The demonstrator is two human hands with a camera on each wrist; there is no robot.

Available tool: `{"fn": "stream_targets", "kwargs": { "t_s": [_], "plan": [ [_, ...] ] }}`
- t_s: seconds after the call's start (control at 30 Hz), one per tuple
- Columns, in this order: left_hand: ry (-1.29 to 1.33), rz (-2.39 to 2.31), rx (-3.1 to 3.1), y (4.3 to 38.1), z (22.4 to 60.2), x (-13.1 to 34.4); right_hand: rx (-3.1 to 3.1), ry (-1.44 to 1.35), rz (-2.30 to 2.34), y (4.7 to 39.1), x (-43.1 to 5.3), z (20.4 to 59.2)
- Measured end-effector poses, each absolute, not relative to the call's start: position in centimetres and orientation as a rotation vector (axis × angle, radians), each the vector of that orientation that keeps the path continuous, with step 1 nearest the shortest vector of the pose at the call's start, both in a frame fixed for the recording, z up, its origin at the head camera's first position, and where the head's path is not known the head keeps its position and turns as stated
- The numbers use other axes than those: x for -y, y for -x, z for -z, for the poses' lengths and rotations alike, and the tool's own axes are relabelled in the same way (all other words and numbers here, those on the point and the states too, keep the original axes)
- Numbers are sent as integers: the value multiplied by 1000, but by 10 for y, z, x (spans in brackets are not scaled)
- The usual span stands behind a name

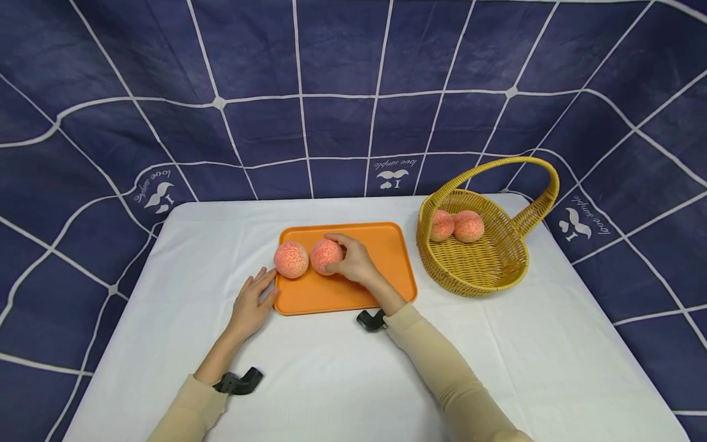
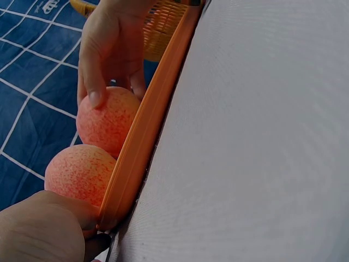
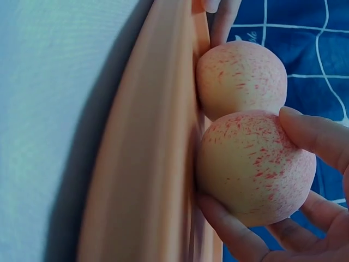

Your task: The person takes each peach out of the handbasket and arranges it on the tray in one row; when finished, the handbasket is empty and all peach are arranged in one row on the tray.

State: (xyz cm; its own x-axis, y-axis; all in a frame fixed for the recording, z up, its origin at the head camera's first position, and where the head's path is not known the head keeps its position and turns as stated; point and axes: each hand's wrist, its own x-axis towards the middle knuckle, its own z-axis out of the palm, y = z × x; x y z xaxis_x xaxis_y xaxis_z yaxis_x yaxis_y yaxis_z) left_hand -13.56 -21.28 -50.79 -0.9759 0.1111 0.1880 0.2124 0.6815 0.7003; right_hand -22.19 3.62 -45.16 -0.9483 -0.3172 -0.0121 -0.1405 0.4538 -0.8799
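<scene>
We find the right hand (image 1: 357, 264) pinching 1 round pink foam-like peach (image 1: 322, 253) — likely light, best gripped mid-sides — with left hand (image 1: 251, 308) uncurled leftward.

Tray (image 1: 331, 298) with a basket (image 1: 469, 263) to its right, both on one table (image 1: 315, 380).
On the tray, the left peach (image 1: 291, 259) sits near the left edge, the right peach (image 1: 323, 256) just beside it. The left hand (image 1: 251, 307) lies at that edge, to the front left of the left peach; the right hand (image 1: 356, 262) holds the right peach from its right. In the basket, two more peaches (image 1: 469, 226) lie side by side toward the back left.
</scene>
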Motion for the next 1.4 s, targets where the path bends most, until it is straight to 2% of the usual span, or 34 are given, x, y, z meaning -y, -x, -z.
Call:
{"fn": "stream_targets", "kwargs": {
  "t_s": [0.43, 1.1, 1.4],
  "plan": [
    [269, 1186, 2764, 135, 507, 213, -2621, 505, 1423, 221, -34, 456],
    [268, 1166, 2772, 137, 509, 215, -2464, 433, 1571, 216, -52, 456],
    [257, 1169, 2779, 136, 509, 215, -2408, 465, 1631, 189, -84, 435]
  ]
}}
